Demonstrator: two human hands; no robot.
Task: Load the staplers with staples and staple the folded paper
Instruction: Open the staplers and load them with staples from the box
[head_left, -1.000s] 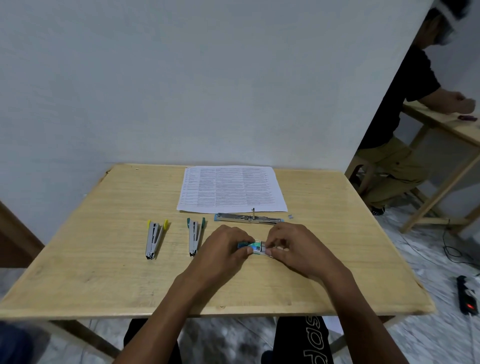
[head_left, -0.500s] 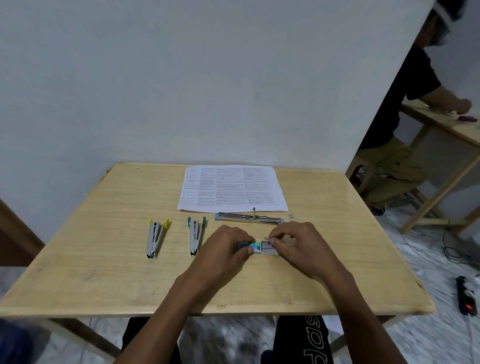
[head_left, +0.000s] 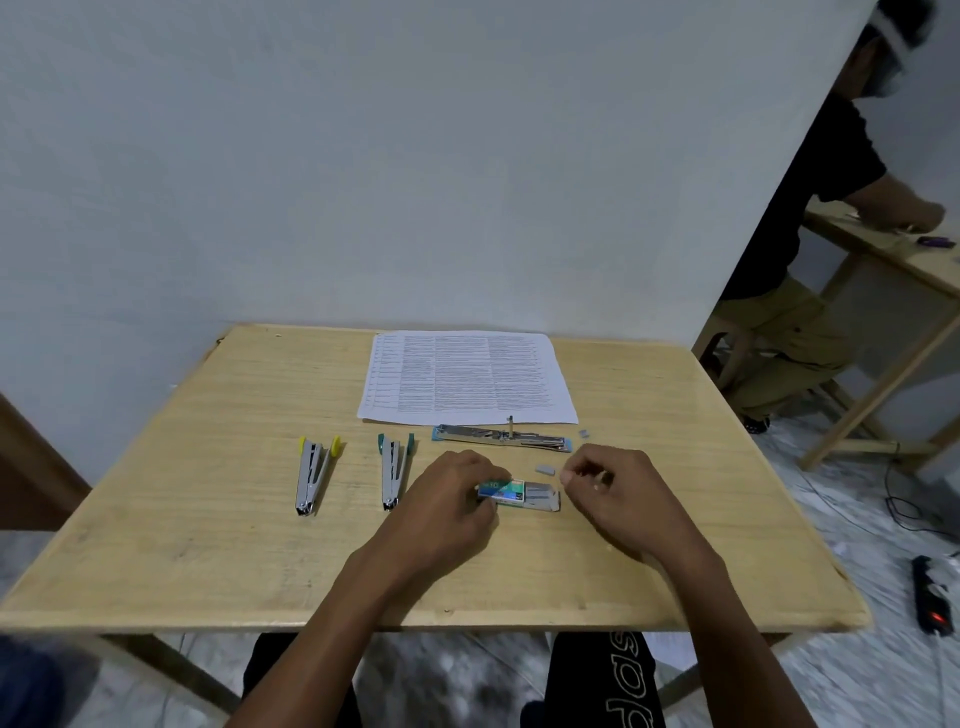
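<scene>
A small green staple box (head_left: 506, 489) lies on the wooden table (head_left: 208, 545), its inner tray (head_left: 543, 496) slid out to the right with grey staples showing. My left hand (head_left: 452, 499) pinches the box's left end. My right hand (head_left: 608, 483) hovers just right of the tray, fingers curled, thumb and forefinger pinched; whether they hold a staple strip I cannot tell. A blue stapler (head_left: 501, 438) lies flipped wide open behind the box. A yellow stapler (head_left: 314, 470) and a teal stapler (head_left: 394, 467) lie to the left. Printed paper (head_left: 467, 376) lies flat at the back.
Two small staple strips lie loose, one (head_left: 544, 470) beside the tray and one (head_left: 584, 432) near the open stapler's right end. Another person (head_left: 810, 249) works at a second table (head_left: 883, 249) at the right. A power strip (head_left: 932, 597) lies on the floor.
The box's tray has slid out further to the right. My right hand has come off the tray and lifted slightly to the right. A loose staple strip now shows beside the tray.
</scene>
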